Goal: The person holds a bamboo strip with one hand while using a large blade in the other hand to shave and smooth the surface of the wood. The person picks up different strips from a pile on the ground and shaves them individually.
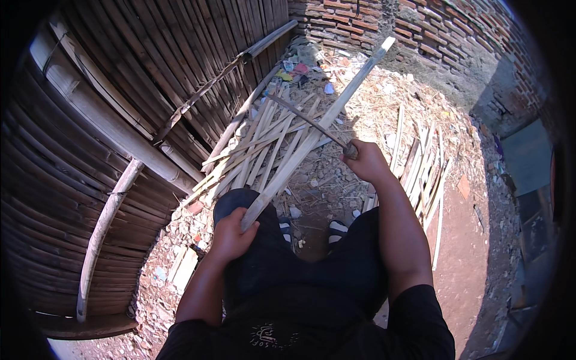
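A long pale bamboo strip [314, 135] runs from my left knee up and away toward the brick wall. My left hand [233, 235] is closed around its near end, above my left thigh. In my right hand [365, 161] is the handle of a long, thin-bladed knife [306, 120], my fingers wrapped round it. Its dark blade points to the far left and crosses the strip about midway; whether it touches the strip I cannot tell.
Split bamboo strips [258, 144] lie piled at the left, and another bundle [423, 171] lies at the right. A bamboo wall [162, 66] stands on the left, a brick wall [432, 36] at the back. Shavings and coloured litter [295, 67] cover the ground.
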`<state>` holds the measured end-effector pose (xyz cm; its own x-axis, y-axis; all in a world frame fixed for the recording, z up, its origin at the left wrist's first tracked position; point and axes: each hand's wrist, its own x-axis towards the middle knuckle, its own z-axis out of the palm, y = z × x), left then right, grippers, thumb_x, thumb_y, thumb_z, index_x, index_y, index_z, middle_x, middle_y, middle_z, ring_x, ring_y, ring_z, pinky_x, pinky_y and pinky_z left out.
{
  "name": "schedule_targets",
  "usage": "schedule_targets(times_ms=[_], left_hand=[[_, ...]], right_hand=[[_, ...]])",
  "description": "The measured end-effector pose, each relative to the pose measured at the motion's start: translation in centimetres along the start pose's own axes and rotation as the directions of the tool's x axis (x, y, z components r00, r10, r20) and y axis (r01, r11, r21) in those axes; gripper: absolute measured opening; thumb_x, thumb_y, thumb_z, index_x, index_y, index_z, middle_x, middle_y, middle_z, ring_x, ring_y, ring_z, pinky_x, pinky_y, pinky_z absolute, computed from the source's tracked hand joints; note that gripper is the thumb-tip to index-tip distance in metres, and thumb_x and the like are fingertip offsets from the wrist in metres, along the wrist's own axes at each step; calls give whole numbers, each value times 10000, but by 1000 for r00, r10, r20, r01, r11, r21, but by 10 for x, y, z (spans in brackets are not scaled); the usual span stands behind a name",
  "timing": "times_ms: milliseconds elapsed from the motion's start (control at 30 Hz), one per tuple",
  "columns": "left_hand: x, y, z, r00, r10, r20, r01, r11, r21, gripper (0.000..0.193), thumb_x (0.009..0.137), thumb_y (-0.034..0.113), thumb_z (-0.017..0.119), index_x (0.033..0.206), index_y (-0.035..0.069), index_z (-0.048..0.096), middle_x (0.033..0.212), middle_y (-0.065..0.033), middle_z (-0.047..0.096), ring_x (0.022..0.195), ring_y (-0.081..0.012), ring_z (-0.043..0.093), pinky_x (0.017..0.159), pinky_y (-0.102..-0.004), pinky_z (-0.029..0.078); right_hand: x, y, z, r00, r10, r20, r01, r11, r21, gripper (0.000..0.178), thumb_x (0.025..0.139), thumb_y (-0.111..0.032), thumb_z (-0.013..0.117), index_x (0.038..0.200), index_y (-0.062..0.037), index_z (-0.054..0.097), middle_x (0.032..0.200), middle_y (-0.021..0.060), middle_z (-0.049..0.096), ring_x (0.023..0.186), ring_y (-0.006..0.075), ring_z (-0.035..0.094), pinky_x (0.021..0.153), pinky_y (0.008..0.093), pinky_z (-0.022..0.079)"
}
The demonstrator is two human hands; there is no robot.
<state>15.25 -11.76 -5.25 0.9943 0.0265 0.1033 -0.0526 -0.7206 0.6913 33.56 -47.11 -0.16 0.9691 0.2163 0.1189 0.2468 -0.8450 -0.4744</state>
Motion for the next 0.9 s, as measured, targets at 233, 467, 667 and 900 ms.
schedule_targets(times_ms=[233, 467, 667, 900], left_hand=[[-1, 3, -2, 1000, -25, 15, 25, 999, -45, 399, 903, 269, 769, 1167, -7, 654, 911, -265, 723, 883, -448, 723, 765, -477, 566], [0, 3, -7, 999, -18, 30, 19, 999, -42, 399, 912, 265, 757, 1164, -25, 650, 904, -267, 719, 875, -450, 720, 763, -478, 562], [3, 1, -3, 999, -36, 20, 37, 999, -39, 397, 911, 268, 757, 1167, -16, 651, 906, -266, 719, 877, -455, 717, 765, -481, 560], [1, -5, -1, 1000, -13, 16, 14, 999, -43, 405, 909, 273, 760, 1177, -12, 654, 922, -269, 722, 902, -465, 715, 774, -487, 561]], right_hand=[[-11, -41, 23, 894, -372, 251, 400, 913, -73, 299, 799, -243, 771, 1057, -101, 718, 914, 187, 727, 938, 414, 704, 846, 534, 559], [0, -18, 29, 925, -336, 176, 335, 942, 36, 362, 823, -312, 814, 1052, -49, 714, 886, 217, 711, 879, 419, 697, 787, 484, 548], [6, -2, 6, 990, -33, 138, 19, 995, 102, 453, 835, -310, 811, 1149, 2, 718, 998, 286, 719, 1000, 448, 694, 896, 486, 550], [-12, -45, 31, 865, -417, 280, 459, 882, -104, 360, 752, -203, 787, 1076, -60, 724, 882, 206, 718, 907, 421, 703, 818, 505, 559]])
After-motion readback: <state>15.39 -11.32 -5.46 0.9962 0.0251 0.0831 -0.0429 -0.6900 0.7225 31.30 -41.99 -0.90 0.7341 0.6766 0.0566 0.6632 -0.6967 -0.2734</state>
